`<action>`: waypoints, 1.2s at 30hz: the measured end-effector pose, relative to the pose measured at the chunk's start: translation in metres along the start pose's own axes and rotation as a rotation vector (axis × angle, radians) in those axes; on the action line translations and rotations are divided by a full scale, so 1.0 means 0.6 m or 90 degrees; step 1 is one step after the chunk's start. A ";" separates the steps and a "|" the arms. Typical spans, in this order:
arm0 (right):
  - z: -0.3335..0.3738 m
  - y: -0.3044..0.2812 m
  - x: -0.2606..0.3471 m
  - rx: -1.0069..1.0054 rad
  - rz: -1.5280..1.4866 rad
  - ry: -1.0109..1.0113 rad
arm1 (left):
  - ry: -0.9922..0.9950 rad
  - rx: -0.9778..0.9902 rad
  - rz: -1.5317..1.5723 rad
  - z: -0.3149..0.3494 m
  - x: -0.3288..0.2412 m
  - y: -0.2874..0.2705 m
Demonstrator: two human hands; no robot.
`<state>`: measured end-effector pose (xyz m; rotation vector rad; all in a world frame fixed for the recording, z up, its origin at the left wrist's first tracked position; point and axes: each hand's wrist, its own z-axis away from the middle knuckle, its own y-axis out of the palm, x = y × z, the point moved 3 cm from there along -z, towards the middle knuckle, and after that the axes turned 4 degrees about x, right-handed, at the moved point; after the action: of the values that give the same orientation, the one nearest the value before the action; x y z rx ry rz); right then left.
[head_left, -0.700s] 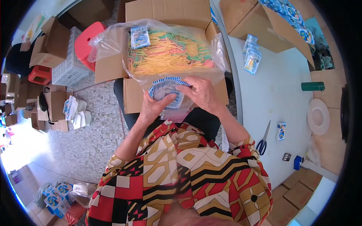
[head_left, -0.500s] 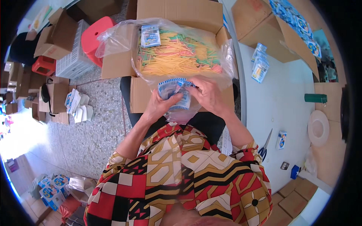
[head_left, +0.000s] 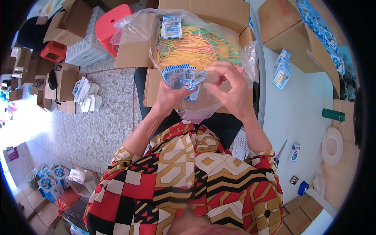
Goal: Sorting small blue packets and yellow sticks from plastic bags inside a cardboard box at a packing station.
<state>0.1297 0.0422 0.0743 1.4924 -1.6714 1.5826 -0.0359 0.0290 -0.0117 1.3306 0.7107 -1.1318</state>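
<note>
My left hand (head_left: pixel 169 96) grips a small blue-and-white plastic packet (head_left: pixel 179 76) with striped edges, its thumb pressed across the front. The packet's top edge looks spread apart, though I cannot make out what is inside. Beside the packet's right corner is my right hand (head_left: pixel 232 91), thumb and forefinger parted and nothing visible between them. Just beyond both hands, an opened cardboard box (head_left: pixel 203 8) lined with a clear plastic bag (head_left: pixel 135 28) holds a heap of thin yellow, pink and green sticks (head_left: pixel 188 49). A similar flat packet (head_left: pixel 171 27) lies on the heap's far left.
On the white table (head_left: pixel 270 113) at right are several packets (head_left: pixel 282 74), scissors (head_left: pixel 281 150), a single packet (head_left: pixel 295 152) and a green cylinder (head_left: pixel 333 114). A carton of blue packets (head_left: pixel 319 31) stands far right. Left are a red stool (head_left: pixel 113 24) and white crate (head_left: pixel 84 51).
My right hand has drawn slightly away from the packet, its thumb and forefinger parting. The packet is tilted more upright in my left hand. The whole view has shifted a little.
</note>
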 end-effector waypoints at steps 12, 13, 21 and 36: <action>0.021 0.038 0.015 0.131 0.232 -0.203 | 0.048 0.022 -0.097 0.029 0.013 -0.010; 0.021 0.041 0.016 0.151 0.211 -0.190 | 0.031 0.039 -0.127 0.033 0.013 -0.015; -0.005 0.054 0.027 0.240 0.106 -0.169 | 0.004 0.042 -0.066 0.054 0.017 -0.036; -0.157 0.094 -0.219 0.227 0.235 0.026 | 0.006 -0.121 0.041 0.074 -0.004 -0.119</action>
<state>0.0932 0.1681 -0.0356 1.3474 -1.7875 2.1866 -0.1108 -0.0043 -0.0288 1.1901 0.7572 -0.9817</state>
